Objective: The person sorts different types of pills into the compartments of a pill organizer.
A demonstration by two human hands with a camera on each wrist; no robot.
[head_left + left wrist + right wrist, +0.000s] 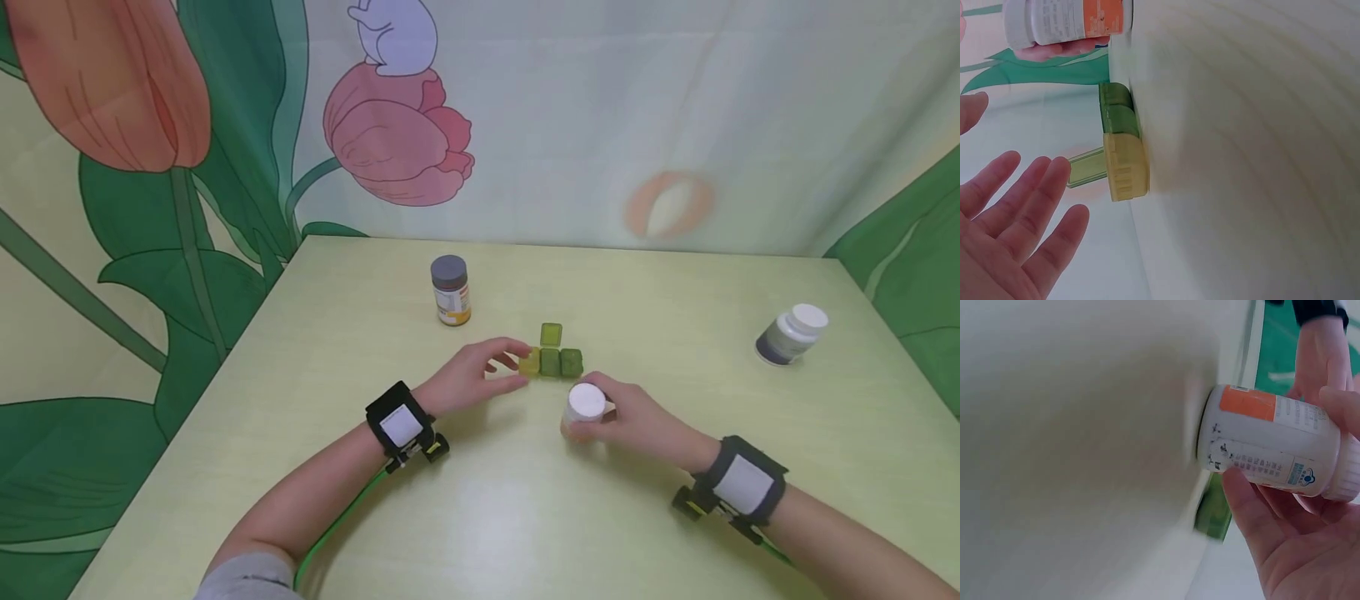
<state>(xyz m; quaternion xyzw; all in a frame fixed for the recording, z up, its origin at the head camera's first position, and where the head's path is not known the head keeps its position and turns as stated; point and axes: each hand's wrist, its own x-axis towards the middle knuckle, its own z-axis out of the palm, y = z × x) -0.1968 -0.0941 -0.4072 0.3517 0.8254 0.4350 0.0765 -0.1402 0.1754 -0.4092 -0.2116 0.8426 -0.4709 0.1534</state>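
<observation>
A small pill box (550, 363) with yellow and green compartments stands on the table, its middle lid (1088, 167) raised. My left hand (483, 375) is beside its yellow end, fingers loosely extended and thumb apart. In the left wrist view the left fingers (1041, 200) hold nothing; one fingertip overlaps the raised lid, and I cannot tell if they touch. With my right hand (637, 417) I grip a white pill bottle (1272, 440) with an orange-and-white label, fingers and thumb around its sides. Its white cap (586, 402) is on, and it stands upright just in front of the box.
A bottle with a dark grey cap (451, 290) stands at the back left of the pale table (360, 308). Another white-capped bottle (792, 334) is at the far right. A printed curtain (555, 125) hangs behind the table's back edge.
</observation>
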